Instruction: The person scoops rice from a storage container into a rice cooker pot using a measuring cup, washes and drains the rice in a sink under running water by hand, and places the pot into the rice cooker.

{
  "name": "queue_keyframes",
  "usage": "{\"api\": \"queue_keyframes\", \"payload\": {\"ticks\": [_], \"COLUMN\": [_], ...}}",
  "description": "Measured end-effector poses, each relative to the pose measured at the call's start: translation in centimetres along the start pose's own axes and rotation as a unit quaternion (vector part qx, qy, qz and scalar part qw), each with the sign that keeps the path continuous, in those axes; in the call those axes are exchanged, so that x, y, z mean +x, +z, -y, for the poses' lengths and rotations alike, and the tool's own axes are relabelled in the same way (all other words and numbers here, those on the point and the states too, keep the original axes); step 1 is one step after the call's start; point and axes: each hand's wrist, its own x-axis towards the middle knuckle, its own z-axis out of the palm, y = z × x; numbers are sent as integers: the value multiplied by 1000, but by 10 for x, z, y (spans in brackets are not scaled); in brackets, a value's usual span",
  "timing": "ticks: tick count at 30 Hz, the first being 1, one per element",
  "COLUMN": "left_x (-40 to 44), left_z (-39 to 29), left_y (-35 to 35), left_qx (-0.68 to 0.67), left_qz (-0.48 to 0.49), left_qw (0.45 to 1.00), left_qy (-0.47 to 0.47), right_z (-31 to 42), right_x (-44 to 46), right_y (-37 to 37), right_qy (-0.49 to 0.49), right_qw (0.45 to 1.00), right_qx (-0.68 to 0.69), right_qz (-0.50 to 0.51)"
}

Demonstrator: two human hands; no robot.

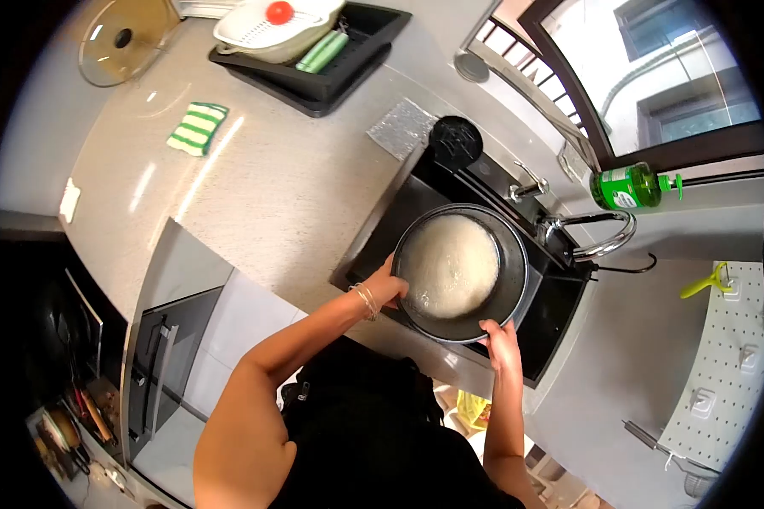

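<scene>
A dark round pot (513, 265) is held over the black sink (556, 318). Inside it lies a whitish mass that looks like rice in water (454, 263), with some glints on its surface. My left hand (385, 287) is closed on the pot's left rim, thumb over the edge. At the lower right, my right hand (502, 343) grips the rim, its thumb on top and other fingers mostly hidden beneath. The curved chrome faucet (603, 242) stands just right of the pot. Whether the pot's base touches the sink cannot be seen.
A black strainer cup (456, 142) sits at the sink's back corner. A green soap bottle (626, 187) stands by the window. On the counter (272, 178) lie a striped cloth (198, 128) and a black tray (348, 64) bearing a white colander (259, 30).
</scene>
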Motion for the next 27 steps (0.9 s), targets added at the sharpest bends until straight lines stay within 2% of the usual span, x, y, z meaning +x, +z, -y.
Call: {"api": "queue_keyframes", "payload": {"ticks": [3, 6, 8, 10, 12, 13, 14, 15, 18, 20, 21, 23, 24, 26, 27], "left_x": [-51, -77, -112, -153, -193, -196, -216, -226, -262, -291, -299, -309, -313, -329, -338], "left_z": [-6, 25, 40, 46, 44, 64, 61, 73, 95, 89, 89, 112, 115, 114, 110], "left_y": [-6, -30, -38, -45, -49, -68, -67, -82, -119, -134, -148, -183, -194, -217, -226], "left_qx": [8, 29, -17, -90, -78, -101, -109, -134, -251, -299, -302, -314, -337, -342, -343], "left_qz": [-47, -94, -166, -214, -302, -319, -385, -400, -429, -411, -414, -432, -454, -479, -479], "left_qw": [998, 992, 984, 971, 948, 938, 913, 904, 864, 854, 850, 836, 814, 797, 796], "left_qy": [27, 79, 55, 62, 59, 88, 79, 78, 77, 111, 121, 126, 131, 135, 137], "right_z": [11, 25, 29, 37, 40, 43, 51, 58, 62, 88, 63, 57, 53, 65, 70], "right_x": [-20, -31, -30, -29, -30, -38, -50, -57, -37, -37, -8, 19, 40, 50, 54], "right_y": [19, 38, 56, 84, 117, 135, 155, 174, 226, 274, 306, 383, 429, 515, 553], "right_qy": [-3, -3, -10, -30, -36, -36, -36, -36, -74, -125, -239, -351, -367, -529, -575], "right_qw": [999, 992, 983, 944, 907, 889, 872, 855, 747, 706, 729, 734, 747, 675, 651], "right_qx": [0, -25, -85, -93, -138, -155, -173, -192, -231, -307, -287, -259, -312, -346, -336], "right_qz": [50, 121, 165, 314, 396, 429, 457, 481, 619, 626, 573, 521, 458, 380, 364]}}
